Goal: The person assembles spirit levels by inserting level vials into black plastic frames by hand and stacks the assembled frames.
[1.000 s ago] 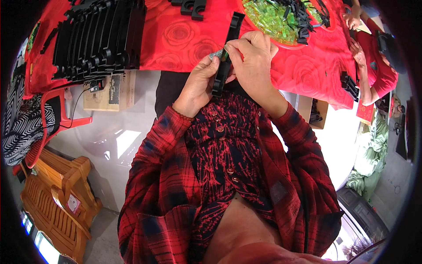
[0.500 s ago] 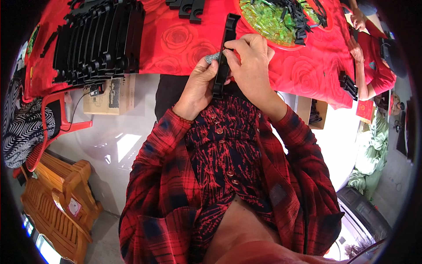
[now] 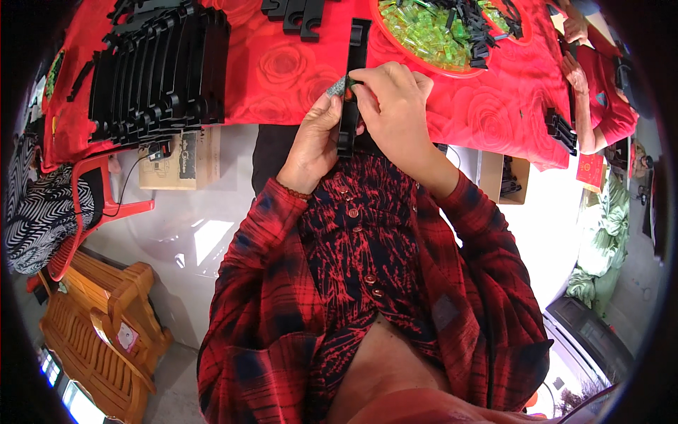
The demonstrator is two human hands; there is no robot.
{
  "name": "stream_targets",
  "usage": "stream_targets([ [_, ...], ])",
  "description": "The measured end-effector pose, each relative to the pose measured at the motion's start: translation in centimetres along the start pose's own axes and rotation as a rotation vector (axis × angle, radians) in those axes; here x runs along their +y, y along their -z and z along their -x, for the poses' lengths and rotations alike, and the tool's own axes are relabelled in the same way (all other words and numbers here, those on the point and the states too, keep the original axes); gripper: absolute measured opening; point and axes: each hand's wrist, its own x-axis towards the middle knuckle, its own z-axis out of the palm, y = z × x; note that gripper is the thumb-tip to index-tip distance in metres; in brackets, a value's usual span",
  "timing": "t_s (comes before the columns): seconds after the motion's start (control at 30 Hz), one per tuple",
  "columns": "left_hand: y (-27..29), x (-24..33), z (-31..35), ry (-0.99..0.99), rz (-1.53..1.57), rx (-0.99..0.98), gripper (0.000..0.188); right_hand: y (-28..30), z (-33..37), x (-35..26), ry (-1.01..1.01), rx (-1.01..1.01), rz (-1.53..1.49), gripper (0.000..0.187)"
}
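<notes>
My left hand (image 3: pixel 319 138) is closed around a long, narrow black plastic part (image 3: pixel 359 53), held nearly upright past the table's front edge. A grey wrapping (image 3: pixel 337 87) covers a finger of that hand. The part has raised edges and a curved notch at its far end. My right hand (image 3: pixel 397 99) bends over the part's middle, thumb and forefinger pinched on a small dark piece (image 3: pixel 355 83). That piece touches or nearly touches the part; its exact shape is too small to tell. A spot of orange-red shows just beneath it.
A long stack of similar black parts (image 3: pixel 155 78) lies at the left of the red cloth (image 3: pixel 282 67), with several more (image 3: pixel 300 15) at the back. A red tray (image 3: pixel 452 73) holds yellow-green clear pieces and small black ones. At the right, another person's arm (image 3: pixel 580 92) rests near black parts (image 3: pixel 561 131).
The black part has swung more upright and slightly left. My right hand has shifted a little left with it, and the small dark piece now shows at its fingertips.
</notes>
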Motion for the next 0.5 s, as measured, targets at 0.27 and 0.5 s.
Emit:
stream_targets([
  [0.27, -0.83, 0.25, 0.24, -0.075, -0.013, -0.007, 0.025, -0.78, -0.09, -0.32, -0.009, 0.097, -0.007, 0.016],
  [0.5, -0.94, 0.07, 0.27, -0.119, -0.024, 0.028, 0.025, -0.73, -0.36, -0.17, 0.102, 0.114, 0.082, 0.012],
])
